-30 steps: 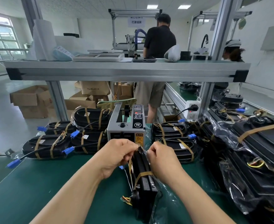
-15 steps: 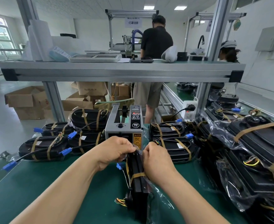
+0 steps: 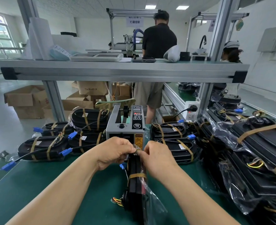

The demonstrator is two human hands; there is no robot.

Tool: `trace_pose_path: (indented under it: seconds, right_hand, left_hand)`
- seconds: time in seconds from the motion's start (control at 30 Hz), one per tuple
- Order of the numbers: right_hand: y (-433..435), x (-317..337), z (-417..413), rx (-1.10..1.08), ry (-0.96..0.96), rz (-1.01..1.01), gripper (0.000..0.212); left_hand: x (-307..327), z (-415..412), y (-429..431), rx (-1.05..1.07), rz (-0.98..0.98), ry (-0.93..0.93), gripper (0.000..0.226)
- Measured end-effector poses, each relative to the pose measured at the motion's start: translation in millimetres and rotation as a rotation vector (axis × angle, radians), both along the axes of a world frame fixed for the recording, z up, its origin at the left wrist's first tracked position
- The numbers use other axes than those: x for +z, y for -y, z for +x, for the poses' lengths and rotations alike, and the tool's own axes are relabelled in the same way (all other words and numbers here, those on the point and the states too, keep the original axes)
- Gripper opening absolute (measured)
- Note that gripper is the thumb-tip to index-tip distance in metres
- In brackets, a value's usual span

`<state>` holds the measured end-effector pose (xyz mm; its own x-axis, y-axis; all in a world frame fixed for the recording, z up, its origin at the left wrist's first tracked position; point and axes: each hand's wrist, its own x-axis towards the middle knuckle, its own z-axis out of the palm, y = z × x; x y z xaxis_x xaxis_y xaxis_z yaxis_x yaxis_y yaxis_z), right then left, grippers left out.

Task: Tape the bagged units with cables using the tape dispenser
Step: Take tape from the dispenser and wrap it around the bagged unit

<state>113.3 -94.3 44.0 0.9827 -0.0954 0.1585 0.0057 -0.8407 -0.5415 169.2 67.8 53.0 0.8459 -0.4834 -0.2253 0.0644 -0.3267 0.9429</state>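
While the black bagged unit (image 3: pixel 134 181) stands on its narrow edge on the green table mat (image 3: pixel 36 184), running from near to far in the middle of the scene, both hands meet at its far top end. The left hand (image 3: pixel 113 153) and the right hand (image 3: pixel 158 158) have their fingers curled in tight, pinching the unit's top edge and the crinkled bag film there, just in front of the grey tape dispenser (image 3: pixel 126 127). One brown tape band (image 3: pixel 137 175) wraps the unit's middle. A blue connector (image 3: pixel 122 166) shows at its left side, and coloured wires (image 3: pixel 117 201) stick out by its near end. Several taped units (image 3: pixel 41 148) lie left of the dispenser, and another stack (image 3: pixel 174 143) lies to its right.
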Motion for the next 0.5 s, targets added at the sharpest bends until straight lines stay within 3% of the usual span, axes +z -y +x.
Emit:
trace_pose_path:
  seconds: [0.1, 0.5]
  right_hand:
    - [-2, 3, 5, -0.007, -0.009, -0.019, 0.019]
    - [-10, -5, -9, -0.036, 0.032, 0.138, 0.014]
  left_hand:
    - [-1, 3, 0, -0.015, 0.003, -0.013, 0.032]
    - [-1, 14, -1, -0.149, 0.033, 0.015, 0.019]
